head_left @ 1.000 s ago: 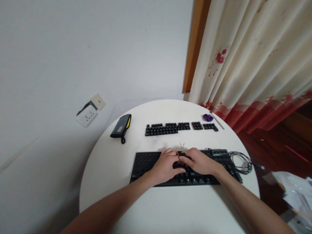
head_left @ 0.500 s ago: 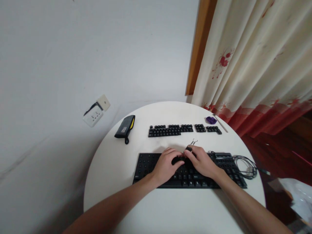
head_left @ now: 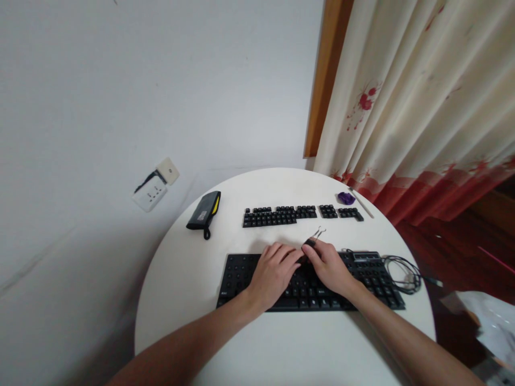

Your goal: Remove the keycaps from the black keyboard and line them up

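Observation:
A black keyboard [head_left: 237,273] lies on the white round table, with many keycaps off its upper and left parts. My right hand [head_left: 328,265] rests over its middle, closed around the black handle of a keycap puller [head_left: 310,243]. The puller's two bent wire prongs point up and away from the keyboard. My left hand [head_left: 273,271] lies over the keyboard just to the left, fingers together and tips meeting the right hand's fingers. Whatever its fingertips pinch is hidden. Beyond the hands, loose black keycaps [head_left: 273,217] stand in rows on the table.
A dark pouch with yellow inside [head_left: 204,210] lies at the table's back left. A purple crumpled piece [head_left: 346,198] and a pale stick-like tool [head_left: 364,205] are at the back right. The coiled cable [head_left: 408,287] hangs partly over the right edge. Wall and curtain border the table.
My left fingers have drawn closer together and the gap between its thumb and index finger has closed. The right hand still holds the puller. The view has shifted slightly.

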The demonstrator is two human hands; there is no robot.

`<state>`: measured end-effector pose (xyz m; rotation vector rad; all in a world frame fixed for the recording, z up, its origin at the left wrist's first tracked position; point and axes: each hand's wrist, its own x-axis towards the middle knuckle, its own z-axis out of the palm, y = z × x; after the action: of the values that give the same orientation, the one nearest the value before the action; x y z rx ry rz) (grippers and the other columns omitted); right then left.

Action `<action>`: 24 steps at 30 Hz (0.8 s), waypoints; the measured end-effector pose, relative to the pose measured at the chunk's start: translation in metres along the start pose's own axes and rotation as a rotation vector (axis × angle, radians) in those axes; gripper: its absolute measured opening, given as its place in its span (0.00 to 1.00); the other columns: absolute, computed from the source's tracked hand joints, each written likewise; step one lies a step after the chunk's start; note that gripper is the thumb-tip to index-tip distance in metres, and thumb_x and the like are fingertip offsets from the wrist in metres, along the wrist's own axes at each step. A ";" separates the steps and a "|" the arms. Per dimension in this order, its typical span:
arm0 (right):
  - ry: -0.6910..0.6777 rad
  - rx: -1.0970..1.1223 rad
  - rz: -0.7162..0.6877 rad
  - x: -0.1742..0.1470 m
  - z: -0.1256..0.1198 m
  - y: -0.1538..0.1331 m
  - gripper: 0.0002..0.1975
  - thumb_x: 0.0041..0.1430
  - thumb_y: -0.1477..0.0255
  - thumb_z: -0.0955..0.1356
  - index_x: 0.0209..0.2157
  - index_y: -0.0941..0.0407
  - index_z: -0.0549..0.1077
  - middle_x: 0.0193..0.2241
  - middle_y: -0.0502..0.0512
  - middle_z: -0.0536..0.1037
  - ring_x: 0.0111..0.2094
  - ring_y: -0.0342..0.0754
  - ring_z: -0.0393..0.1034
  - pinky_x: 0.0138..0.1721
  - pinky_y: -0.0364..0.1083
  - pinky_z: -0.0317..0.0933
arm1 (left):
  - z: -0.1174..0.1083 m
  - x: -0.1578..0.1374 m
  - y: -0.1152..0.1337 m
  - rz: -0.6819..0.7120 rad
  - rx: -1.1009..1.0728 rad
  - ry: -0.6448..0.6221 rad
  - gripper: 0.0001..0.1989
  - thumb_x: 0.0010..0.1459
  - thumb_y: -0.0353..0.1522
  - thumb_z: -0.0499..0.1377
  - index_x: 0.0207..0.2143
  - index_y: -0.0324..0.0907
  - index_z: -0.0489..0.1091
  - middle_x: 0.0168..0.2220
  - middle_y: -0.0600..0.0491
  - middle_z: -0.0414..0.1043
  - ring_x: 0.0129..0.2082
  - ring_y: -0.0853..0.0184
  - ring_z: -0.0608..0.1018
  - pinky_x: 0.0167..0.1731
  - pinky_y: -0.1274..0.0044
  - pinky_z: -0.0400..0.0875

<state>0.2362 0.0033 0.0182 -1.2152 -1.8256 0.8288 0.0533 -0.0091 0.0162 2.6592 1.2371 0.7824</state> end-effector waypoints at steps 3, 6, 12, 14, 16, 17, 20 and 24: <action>0.007 0.013 0.005 0.000 0.000 -0.001 0.15 0.69 0.64 0.60 0.29 0.55 0.67 0.25 0.51 0.73 0.28 0.47 0.68 0.33 0.44 0.59 | 0.000 0.000 0.000 -0.007 0.019 0.013 0.11 0.65 0.32 0.55 0.49 0.45 0.68 0.46 0.50 0.71 0.46 0.60 0.70 0.46 0.65 0.65; -0.007 0.008 0.009 0.000 0.000 -0.002 0.16 0.69 0.64 0.59 0.29 0.55 0.68 0.25 0.51 0.73 0.28 0.47 0.68 0.32 0.44 0.60 | 0.001 -0.001 -0.001 -0.012 0.021 0.017 0.10 0.64 0.32 0.57 0.48 0.45 0.70 0.46 0.50 0.71 0.46 0.60 0.70 0.45 0.65 0.65; -0.040 -0.045 -0.022 -0.002 0.000 -0.002 0.15 0.69 0.66 0.60 0.28 0.55 0.66 0.22 0.49 0.70 0.25 0.45 0.64 0.29 0.43 0.56 | 0.003 -0.001 0.000 0.006 -0.007 0.003 0.09 0.62 0.31 0.60 0.46 0.44 0.71 0.47 0.50 0.71 0.47 0.59 0.70 0.46 0.65 0.66; -0.050 -0.060 -0.035 -0.001 0.000 -0.001 0.14 0.69 0.67 0.60 0.28 0.55 0.65 0.22 0.48 0.69 0.25 0.45 0.63 0.29 0.43 0.55 | 0.003 -0.001 -0.001 0.006 -0.014 -0.002 0.10 0.61 0.30 0.60 0.45 0.44 0.71 0.46 0.50 0.71 0.47 0.59 0.70 0.47 0.65 0.67; -0.053 -0.074 -0.040 -0.001 0.000 -0.001 0.14 0.69 0.67 0.60 0.28 0.55 0.65 0.22 0.48 0.68 0.25 0.45 0.62 0.29 0.43 0.55 | 0.004 -0.001 -0.001 0.007 -0.017 -0.009 0.10 0.61 0.30 0.60 0.46 0.44 0.70 0.47 0.50 0.71 0.47 0.59 0.70 0.47 0.65 0.67; -0.055 -0.080 -0.042 -0.001 0.000 -0.001 0.14 0.69 0.67 0.60 0.28 0.55 0.64 0.22 0.48 0.68 0.25 0.45 0.62 0.29 0.43 0.55 | 0.004 -0.002 -0.001 0.008 -0.018 -0.011 0.10 0.61 0.30 0.60 0.45 0.44 0.70 0.47 0.50 0.71 0.47 0.59 0.70 0.46 0.65 0.67; -0.064 -0.085 -0.042 -0.001 0.000 -0.001 0.15 0.69 0.67 0.59 0.28 0.55 0.64 0.22 0.48 0.68 0.25 0.45 0.62 0.29 0.43 0.55 | 0.004 -0.001 -0.001 0.008 -0.024 -0.003 0.09 0.61 0.30 0.60 0.45 0.44 0.70 0.46 0.50 0.71 0.47 0.60 0.70 0.47 0.65 0.67; -0.069 -0.087 -0.044 -0.001 0.000 -0.001 0.15 0.70 0.66 0.59 0.28 0.55 0.65 0.23 0.49 0.70 0.25 0.46 0.64 0.29 0.43 0.56 | 0.003 -0.001 -0.001 0.004 -0.032 0.003 0.09 0.61 0.29 0.60 0.45 0.44 0.70 0.46 0.50 0.71 0.47 0.59 0.70 0.47 0.65 0.67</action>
<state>0.2359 0.0018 0.0188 -1.2091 -1.9544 0.7825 0.0540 -0.0085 0.0128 2.6369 1.2107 0.8005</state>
